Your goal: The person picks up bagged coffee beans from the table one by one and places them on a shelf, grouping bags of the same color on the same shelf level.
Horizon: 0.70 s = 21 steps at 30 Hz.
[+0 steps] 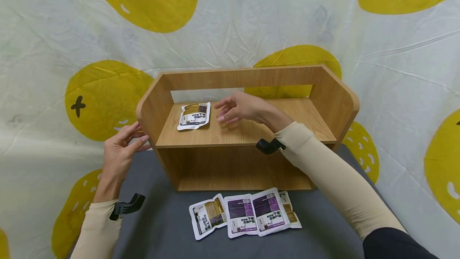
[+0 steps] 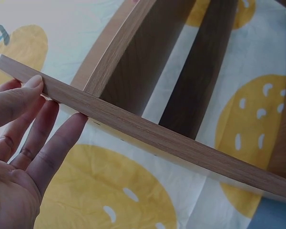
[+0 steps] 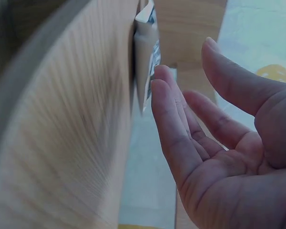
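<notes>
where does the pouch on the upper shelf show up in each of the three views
Head: the pouch lies on the upper shelf, left of centre, just left of the right hand.
Left wrist: not in the picture.
Right wrist: pouch seen nearly edge-on at top centre, up and left of the hand.
Shared landmark: the wooden rack, in all three views.

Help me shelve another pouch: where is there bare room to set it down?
The upper shelf is bare between the right hand and right side panel; the visible lower shelf looks bare. Crowded: the upper shelf's left, where one pouch lies beside that hand, and the table in front, where several pouches lie bunched.
</notes>
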{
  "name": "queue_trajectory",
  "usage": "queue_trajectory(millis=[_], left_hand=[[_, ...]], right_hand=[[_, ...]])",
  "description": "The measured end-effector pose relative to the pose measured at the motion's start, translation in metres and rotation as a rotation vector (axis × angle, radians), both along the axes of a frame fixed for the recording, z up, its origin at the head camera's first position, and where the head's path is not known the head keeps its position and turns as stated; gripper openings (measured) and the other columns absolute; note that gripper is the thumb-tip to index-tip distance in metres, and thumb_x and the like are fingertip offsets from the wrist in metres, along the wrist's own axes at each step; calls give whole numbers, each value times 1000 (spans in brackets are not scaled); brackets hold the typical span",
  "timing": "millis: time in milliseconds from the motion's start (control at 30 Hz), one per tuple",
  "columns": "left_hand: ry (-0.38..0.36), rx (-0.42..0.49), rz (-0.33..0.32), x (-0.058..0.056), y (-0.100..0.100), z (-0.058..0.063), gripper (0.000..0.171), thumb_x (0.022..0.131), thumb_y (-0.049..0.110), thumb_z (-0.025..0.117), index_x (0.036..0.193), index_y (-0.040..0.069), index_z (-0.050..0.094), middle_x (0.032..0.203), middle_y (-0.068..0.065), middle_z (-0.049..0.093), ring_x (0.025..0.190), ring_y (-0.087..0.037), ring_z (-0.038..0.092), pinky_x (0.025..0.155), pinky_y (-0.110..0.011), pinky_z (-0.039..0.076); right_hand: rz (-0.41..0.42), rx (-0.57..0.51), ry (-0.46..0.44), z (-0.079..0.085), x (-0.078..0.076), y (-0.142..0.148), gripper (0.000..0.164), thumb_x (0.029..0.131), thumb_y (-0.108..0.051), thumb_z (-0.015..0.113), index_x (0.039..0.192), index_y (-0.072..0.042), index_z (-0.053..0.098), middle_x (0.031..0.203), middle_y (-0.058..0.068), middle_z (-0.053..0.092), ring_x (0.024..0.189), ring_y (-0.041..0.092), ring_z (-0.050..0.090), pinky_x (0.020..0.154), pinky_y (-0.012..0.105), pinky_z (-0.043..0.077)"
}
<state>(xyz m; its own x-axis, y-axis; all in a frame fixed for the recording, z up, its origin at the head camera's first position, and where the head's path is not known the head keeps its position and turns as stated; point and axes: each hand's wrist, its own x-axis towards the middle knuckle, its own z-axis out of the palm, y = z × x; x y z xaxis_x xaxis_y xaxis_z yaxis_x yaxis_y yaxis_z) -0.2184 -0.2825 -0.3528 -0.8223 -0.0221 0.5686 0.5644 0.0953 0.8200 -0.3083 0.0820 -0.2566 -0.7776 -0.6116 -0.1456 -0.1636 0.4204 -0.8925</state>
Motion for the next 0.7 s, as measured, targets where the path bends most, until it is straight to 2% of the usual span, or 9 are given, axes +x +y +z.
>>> queue_trajectory(millis=[167,267,467,567,700], left_hand=[[3,-2,1,0,-1,0,49,91,-13,66,139,-2,60,114,-6,66,96,-13,69,71,-33,63],[4,-6,3,0,-1,0,49,91,-13,66,139,-2,60,114,-6,66,96,-13,69,71,-33,63],[7,-5,0,0,-2,-1,49,91,-13,66,139,-2,60,114,-6,66,96,-13,69,71,-33,63],[9,-3,-3,-1,-2,-1,49,91,-14,65,139,-3,60,114,-6,66,97,-13,69,71,-33,63],[8,2,-7,0,-1,-2,49,91,-14,65,139,-3,59,113,-6,66,97,-13,69,71,-33,63]], right_hand=[[20,-23,17,-2,17,9,54,93,-9,74,143,-1,55,121,14,68,111,30,67,100,43,58],[47,-18,64,-4,28,13,53,93,-12,75,142,-4,57,121,11,70,112,26,67,99,39,58],[172,-85,147,-14,48,15,51,93,-10,75,140,-1,59,124,17,69,109,24,69,96,35,59],[226,-115,148,-20,56,15,50,94,-9,74,140,0,58,125,18,69,109,23,70,97,35,59],[252,-136,121,-27,67,16,49,94,-10,73,140,-2,59,124,13,69,112,25,69,99,35,58]])
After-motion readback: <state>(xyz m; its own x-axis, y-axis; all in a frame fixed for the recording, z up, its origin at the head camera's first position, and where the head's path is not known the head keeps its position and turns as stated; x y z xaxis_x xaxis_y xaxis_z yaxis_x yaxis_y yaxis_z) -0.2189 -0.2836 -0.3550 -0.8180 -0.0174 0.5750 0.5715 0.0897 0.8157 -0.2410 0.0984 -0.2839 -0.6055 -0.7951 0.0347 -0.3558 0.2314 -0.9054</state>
